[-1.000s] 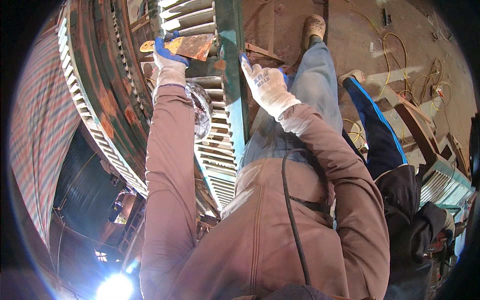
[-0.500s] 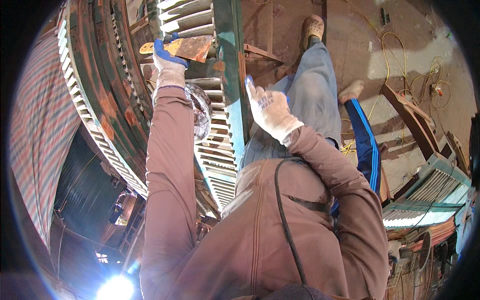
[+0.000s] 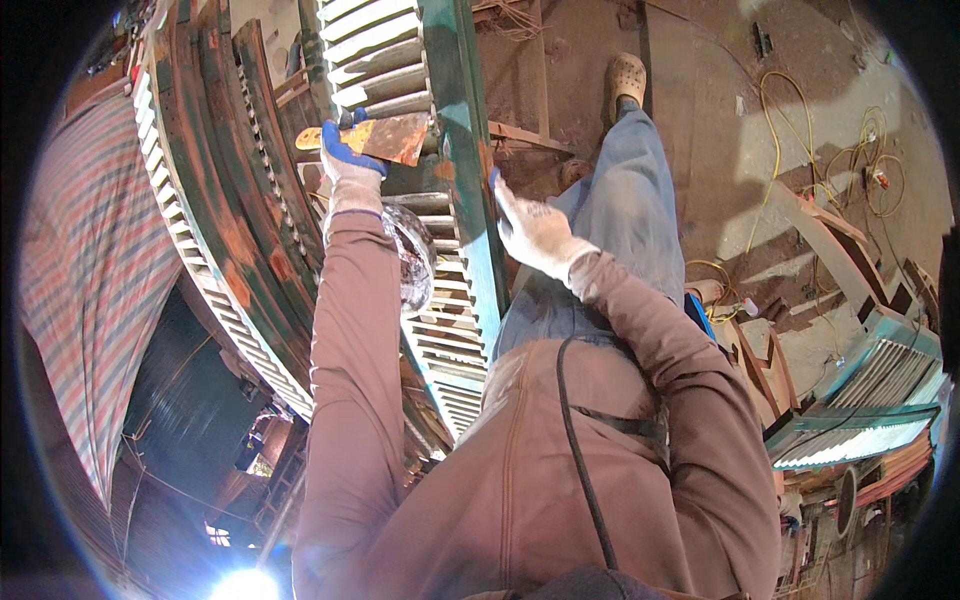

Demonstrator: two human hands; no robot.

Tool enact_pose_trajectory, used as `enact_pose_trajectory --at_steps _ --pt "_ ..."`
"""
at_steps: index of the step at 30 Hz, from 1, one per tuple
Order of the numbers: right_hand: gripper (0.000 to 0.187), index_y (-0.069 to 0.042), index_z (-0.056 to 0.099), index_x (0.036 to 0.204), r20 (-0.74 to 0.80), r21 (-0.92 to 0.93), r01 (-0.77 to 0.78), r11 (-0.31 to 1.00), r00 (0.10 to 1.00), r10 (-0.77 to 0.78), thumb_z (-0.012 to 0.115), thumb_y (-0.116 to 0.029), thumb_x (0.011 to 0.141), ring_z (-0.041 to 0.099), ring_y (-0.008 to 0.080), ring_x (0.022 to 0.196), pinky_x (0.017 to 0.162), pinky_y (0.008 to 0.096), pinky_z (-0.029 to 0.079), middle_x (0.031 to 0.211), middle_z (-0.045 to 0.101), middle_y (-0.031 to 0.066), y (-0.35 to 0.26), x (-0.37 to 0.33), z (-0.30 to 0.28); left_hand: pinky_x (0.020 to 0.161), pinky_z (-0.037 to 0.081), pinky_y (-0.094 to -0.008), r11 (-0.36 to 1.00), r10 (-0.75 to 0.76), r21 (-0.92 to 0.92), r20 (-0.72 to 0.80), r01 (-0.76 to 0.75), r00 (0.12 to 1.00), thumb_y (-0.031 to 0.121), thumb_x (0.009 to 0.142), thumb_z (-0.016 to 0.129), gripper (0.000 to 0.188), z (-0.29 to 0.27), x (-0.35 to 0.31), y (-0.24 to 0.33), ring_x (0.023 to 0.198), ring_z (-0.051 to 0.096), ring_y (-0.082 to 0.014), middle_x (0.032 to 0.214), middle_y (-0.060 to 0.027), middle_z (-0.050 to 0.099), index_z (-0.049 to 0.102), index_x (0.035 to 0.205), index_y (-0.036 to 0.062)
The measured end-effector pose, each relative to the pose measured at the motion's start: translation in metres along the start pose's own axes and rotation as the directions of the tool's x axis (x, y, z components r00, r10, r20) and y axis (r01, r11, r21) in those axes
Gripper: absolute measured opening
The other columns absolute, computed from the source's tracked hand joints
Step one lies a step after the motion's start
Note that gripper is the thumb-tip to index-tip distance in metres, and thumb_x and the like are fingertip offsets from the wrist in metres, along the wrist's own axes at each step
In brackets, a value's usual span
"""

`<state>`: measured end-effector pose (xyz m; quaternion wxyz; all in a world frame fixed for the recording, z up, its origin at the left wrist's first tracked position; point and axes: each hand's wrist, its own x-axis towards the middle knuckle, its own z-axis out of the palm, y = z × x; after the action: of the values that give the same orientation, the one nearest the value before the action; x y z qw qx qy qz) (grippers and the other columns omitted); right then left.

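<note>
My left hand (image 3: 353,168), in a white glove with blue fingertips, is closed around a scraper (image 3: 397,138). The scraper has an orange-brown handle and a wide rusty blade, which lies over the green frame of a louvred shutter (image 3: 462,130). Under my left forearm a shiny round metal bowl (image 3: 414,262) rests against the shutter's slats. My right hand (image 3: 535,232), also gloved, is beside the shutter's right edge. One finger stretches forward along that edge and nothing shows in the hand; its other fingers are partly hidden.
More worn green and brown shutter frames (image 3: 215,150) stand to the left, beside a striped cloth (image 3: 100,280). Yellow cable (image 3: 775,130) coils on the floor at right. Wooden pieces (image 3: 825,250) and another louvred shutter (image 3: 860,400) lie further right. A bright light glares at lower left.
My left hand and the scraper have shifted slightly right and down in view. My right hand has turned a little and lowered. Another person's striped trouser leg at right has mostly left view.
</note>
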<state>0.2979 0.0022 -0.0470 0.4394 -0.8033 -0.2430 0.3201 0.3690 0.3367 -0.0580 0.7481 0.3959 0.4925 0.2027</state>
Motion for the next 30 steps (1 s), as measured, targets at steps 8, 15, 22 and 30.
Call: enact_pose_trajectory --at_steps 8,15,22,30 --pt "0.073 -0.006 0.026 0.153 -0.059 0.024 -0.003 1.0 0.998 0.004 0.057 -0.018 0.089 0.068 0.0379 0.083 0.072 0.0485 0.054 0.096 0.069 0.0188 0.02 0.017 -0.016 0.091 0.054 -0.0532 0.999 -0.041 -0.03 0.04 0.042 0.998 0.033 0.098 0.056 0.023 -0.011 0.0 -0.002 0.099 0.067 -0.0299 0.1 -0.0077 0.067 0.057 0.104 0.0115" --pt "0.063 -0.008 0.032 0.151 0.102 0.068 0.01 0.998 0.995 -0.017 0.053 -0.023 0.093 0.069 0.0392 0.089 0.079 0.0508 0.054 0.093 0.07 0.0219 0.034 0.001 -0.015 0.091 0.052 -0.0512 0.997 0.068 -0.025 0.007 -0.067 0.998 0.033 0.099 0.058 0.023 -0.01 -0.01 -0.003 0.1 0.066 -0.0301 0.099 -0.0066 0.067 0.058 0.094 0.0097" --pt "0.06 -0.01 0.036 0.151 -0.12 -0.002 0.001 1.0 0.993 -0.001 0.053 -0.021 0.094 0.069 0.0344 0.091 0.078 0.0463 0.055 0.107 0.069 0.0172 -0.016 0.048 -0.108 0.091 0.052 -0.0546 0.997 0.069 0.042 0.025 -0.07 0.997 0.035 0.098 0.057 0.027 0.045 -0.062 0.01 0.099 0.064 -0.032 0.113 -0.0181 0.068 0.058 0.088 0.0111" --pt "0.06 -0.01 0.038 0.15 -0.072 0.008 0.131 0.991 0.989 -0.13 0.055 -0.021 0.094 0.069 0.0333 0.096 0.08 0.0449 0.055 0.115 0.068 0.0186 -0.047 0.081 -0.156 0.095 0.051 -0.0539 0.998 0.023 -0.069 0.179 -0.011 0.984 0.032 0.102 0.053 0.031 0.133 -0.102 0.036 0.104 0.063 -0.0325 0.112 -0.0162 0.065 0.05 0.081 0.0101"
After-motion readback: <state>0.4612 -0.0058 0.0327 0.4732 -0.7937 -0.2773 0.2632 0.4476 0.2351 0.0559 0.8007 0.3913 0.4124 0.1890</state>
